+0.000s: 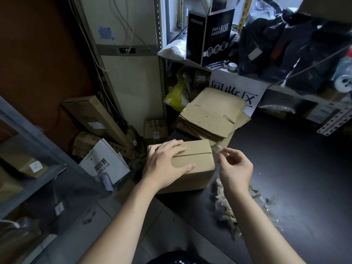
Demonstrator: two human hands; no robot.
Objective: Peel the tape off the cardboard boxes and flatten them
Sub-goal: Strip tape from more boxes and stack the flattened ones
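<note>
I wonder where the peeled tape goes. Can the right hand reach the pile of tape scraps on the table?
Probably yes. The right hand pinches a tape strip beside the box, and the pile of tape scraps lies near its wrist, with nothing between.

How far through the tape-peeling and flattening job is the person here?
Done: a stack of flattened boxes lies behind, and a heap of peeled tape sits on the dark table. In hand: the left hand presses on the assembled box while the right hand pinches a tape strip at its edge. Left: that box is not yet flattened.
</note>
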